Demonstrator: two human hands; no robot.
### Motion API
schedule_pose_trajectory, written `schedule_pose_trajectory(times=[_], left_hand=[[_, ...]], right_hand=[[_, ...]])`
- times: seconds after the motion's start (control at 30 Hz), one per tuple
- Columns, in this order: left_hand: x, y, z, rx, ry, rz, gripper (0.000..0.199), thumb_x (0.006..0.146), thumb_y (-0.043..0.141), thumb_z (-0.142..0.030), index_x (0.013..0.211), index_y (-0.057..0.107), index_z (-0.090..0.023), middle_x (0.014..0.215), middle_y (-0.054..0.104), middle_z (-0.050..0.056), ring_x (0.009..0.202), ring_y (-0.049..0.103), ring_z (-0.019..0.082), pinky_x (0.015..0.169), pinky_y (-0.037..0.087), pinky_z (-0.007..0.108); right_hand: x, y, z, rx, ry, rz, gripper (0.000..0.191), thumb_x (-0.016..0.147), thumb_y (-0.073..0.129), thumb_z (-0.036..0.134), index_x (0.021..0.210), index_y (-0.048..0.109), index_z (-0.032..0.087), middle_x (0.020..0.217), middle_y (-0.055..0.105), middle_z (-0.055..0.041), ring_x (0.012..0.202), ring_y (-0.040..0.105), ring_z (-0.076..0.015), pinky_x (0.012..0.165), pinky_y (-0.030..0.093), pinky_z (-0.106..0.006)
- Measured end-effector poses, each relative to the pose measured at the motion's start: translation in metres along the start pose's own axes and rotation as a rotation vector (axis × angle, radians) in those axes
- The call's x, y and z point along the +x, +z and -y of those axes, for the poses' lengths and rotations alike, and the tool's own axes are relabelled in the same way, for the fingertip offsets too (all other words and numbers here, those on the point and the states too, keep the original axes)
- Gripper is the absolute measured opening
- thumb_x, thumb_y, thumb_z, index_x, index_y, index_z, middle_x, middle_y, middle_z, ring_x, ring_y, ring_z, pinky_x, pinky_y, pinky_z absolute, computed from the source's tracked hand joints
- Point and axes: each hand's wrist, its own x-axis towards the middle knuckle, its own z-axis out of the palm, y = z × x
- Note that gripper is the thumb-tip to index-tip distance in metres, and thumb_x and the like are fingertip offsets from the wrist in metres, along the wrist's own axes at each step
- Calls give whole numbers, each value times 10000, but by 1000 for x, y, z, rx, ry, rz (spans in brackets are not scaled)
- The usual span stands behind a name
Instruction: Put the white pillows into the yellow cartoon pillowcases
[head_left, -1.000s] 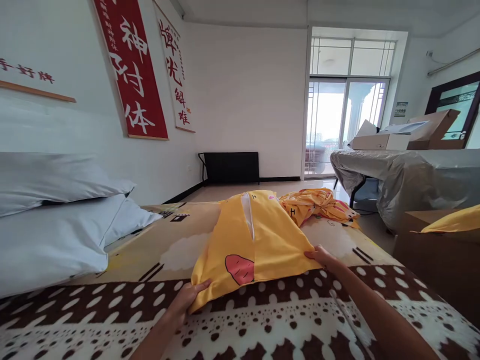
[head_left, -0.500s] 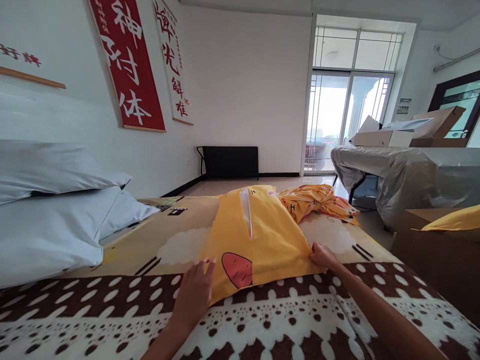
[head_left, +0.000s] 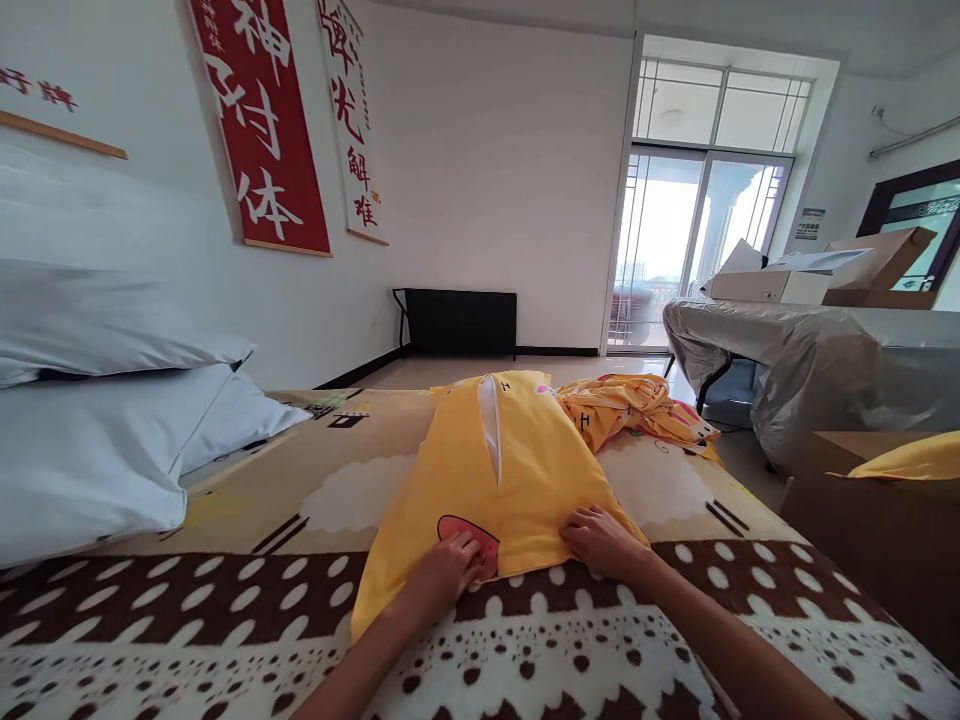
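Observation:
A yellow pillowcase (head_left: 536, 450) lies spread on the bed, with a long white-lined opening along its top side and a red printed patch near its front edge. My left hand (head_left: 442, 572) has its fingers curled over that front edge, covering part of the red patch. The left corner of the cloth spreads out beyond my wrist. My right hand (head_left: 604, 540) grips the same edge farther right, fingers bent on top of the cloth. Both thumbs are mostly hidden. Behind the pillowcase on the right rests a crumpled heap of yellow printed fabric (head_left: 637, 405).
White pillows (head_left: 112, 430) are stacked at the left on the patterned blanket (head_left: 247, 600). A cardboard box (head_left: 862, 530) with yellow cloth on it stands at the right. Beyond is a plastic-covered table (head_left: 795, 340) carrying boxes. A black folded panel (head_left: 461, 322) leans on the far wall.
Both hands have moved inward along the front edge, from near the corners toward the middle. The left corner of the pillowcase now spreads wider and nearer. The view has shifted slightly.

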Motion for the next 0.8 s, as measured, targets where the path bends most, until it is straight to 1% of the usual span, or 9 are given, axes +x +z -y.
schedule_pose_trajectory(times=[0.13, 0.2, 0.27, 0.43, 0.5, 0.57, 0.63, 0.7, 0.8], left_hand=[[7, 6, -1, -30, 3, 17, 271, 811, 394, -165, 973, 610, -145, 1053, 624, 123, 1006, 558, 247, 870, 416, 338], [8, 2, -3, -44, 15, 27, 305, 744, 429, -122, 991, 607, -138, 1068, 623, 133, 1016, 552, 260, 881, 406, 350], [5, -10, -4, -72, 33, 30, 329, 731, 433, -119, 1013, 600, -143, 1077, 622, 130, 1008, 551, 257, 868, 408, 341], [-9, -49, 0, -184, 85, 33, 336, 897, 275, -295, 950, 584, -175, 1001, 613, 101, 952, 540, 222, 815, 407, 297], [-11, -48, 1, -223, 91, 75, 328, 893, 291, -324, 886, 587, -183, 954, 621, 86, 905, 546, 210, 793, 406, 285], [-13, -37, 1, -249, 72, 127, 302, 868, 329, -327, 791, 580, -178, 880, 635, 81, 818, 561, 202, 744, 408, 283], [-19, -23, 5, -265, 30, 141, 327, 868, 305, -344, 761, 562, -172, 847, 643, 93, 766, 572, 209, 709, 404, 297], [-30, -14, 18, -251, -77, 119, 360, 874, 264, -371, 798, 554, -171, 881, 649, 115, 800, 589, 235, 716, 400, 322], [-56, -16, 52, -178, -340, 80, 372, 842, 296, -452, 858, 544, -175, 980, 641, 147, 913, 601, 290, 735, 398, 353]], right_hand=[[8, 9, 2, -108, -77, 15, 153, 874, 491, 126, 847, 640, 152, 890, 652, -85, 867, 582, -194, 764, 416, -297], [13, 8, 3, -137, -88, 9, 174, 870, 482, 88, 848, 645, 146, 870, 654, -93, 845, 581, -198, 767, 420, -308], [15, 2, 2, -156, -90, -13, 172, 881, 481, 97, 858, 644, 147, 866, 653, -91, 834, 579, -196, 782, 423, -314], [7, -17, 0, -153, -70, -99, 139, 911, 488, 193, 887, 618, 150, 907, 642, -75, 879, 569, -193, 856, 398, -331], [1, -13, 6, -104, -99, -101, 156, 915, 473, 189, 866, 617, 153, 889, 644, -67, 865, 571, -190, 850, 390, -333], [-5, -6, 11, 15, -112, -91, 174, 908, 469, 174, 826, 622, 160, 866, 649, -57, 841, 574, -179, 816, 389, -316], [-14, 1, 13, 139, -84, -97, 190, 907, 465, 189, 817, 632, 177, 871, 654, -41, 843, 575, -166, 793, 386, -293], [-25, 5, 7, 263, -2, -114, 232, 914, 448, 229, 785, 637, 191, 859, 652, -26, 839, 576, -153, 776, 386, -271], [-44, 4, -15, 414, 295, -137, 291, 900, 435, 289, 698, 612, 178, 820, 628, -42, 788, 574, -156, 737, 398, -263]])
